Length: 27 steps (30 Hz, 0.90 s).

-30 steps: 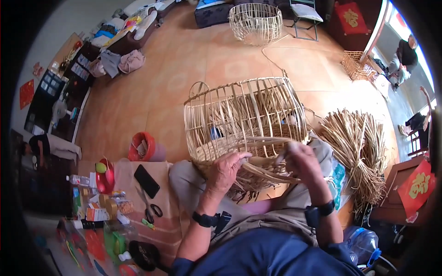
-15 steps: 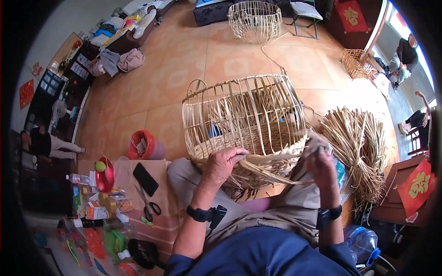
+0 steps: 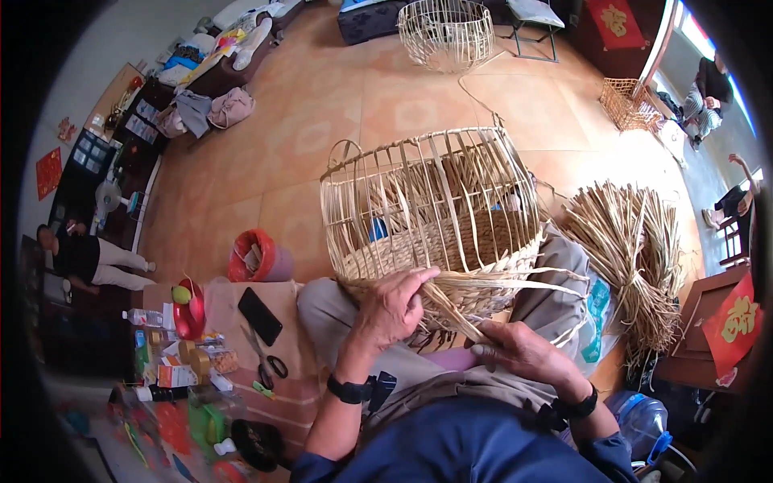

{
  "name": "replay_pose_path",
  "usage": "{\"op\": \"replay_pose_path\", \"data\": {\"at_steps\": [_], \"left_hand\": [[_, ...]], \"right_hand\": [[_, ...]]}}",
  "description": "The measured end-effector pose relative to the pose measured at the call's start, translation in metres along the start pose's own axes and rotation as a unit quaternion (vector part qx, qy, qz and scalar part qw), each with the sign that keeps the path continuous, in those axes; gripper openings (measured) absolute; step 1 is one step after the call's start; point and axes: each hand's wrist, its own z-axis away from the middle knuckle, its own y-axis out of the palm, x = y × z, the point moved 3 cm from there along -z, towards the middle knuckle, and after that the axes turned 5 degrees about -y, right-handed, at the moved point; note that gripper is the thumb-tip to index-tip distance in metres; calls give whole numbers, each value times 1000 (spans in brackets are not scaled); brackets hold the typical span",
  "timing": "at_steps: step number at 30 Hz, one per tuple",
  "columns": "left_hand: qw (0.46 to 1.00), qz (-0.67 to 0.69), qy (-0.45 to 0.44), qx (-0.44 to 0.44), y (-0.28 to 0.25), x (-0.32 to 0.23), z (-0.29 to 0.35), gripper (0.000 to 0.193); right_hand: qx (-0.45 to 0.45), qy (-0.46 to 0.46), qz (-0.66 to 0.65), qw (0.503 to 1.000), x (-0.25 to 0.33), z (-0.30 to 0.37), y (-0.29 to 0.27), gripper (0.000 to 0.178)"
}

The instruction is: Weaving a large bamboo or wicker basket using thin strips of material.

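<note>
A half-woven straw basket [image 3: 370, 262] lies tilted across my lap, its bare upright ribs facing away and its braided part toward me. My left hand [image 3: 392, 307] is closed at the near edge of the weave, pinching the flat straw strands [image 3: 503, 282] where they leave the basket. Several of these strands fan out to the right over my knee. Lower down, my right hand [image 3: 523, 352] grips the end of a bunch of straw [image 3: 452, 310] that slants down from my left hand. A small looped handle [image 3: 346, 149] sticks up at the basket's far left.
A tied bundle of dry straw [image 3: 632, 266] stands at my right, near a large water bottle [image 3: 642, 423]. On my left, a cloth-covered surface holds scissors [image 3: 267, 358], a phone [image 3: 260, 315] and small packages. A red-lined bin [image 3: 262, 259] stands beyond; another basket frame [image 3: 445, 36] is farther off.
My right hand has come down and inward from the basket's right side and now grips the slanting straw. The loose strands it was near now hang free to the right. My left hand stays at the edge.
</note>
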Motion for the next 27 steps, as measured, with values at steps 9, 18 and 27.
{"op": "replay_pose_path", "data": {"at_steps": [9,18,27], "left_hand": [[997,-47,-32,-60,13,14,4,24],[989,-110,-72,-71,31,20,1,19],[988,-106,-90,-62,28,6,-8,37]], "right_hand": [[-34,-131,-350,927,59,-5,-55,48],[-186,-52,-66,979,8,-64,-29,34],[-249,-80,-218,940,13,-142,-58,23]]}}
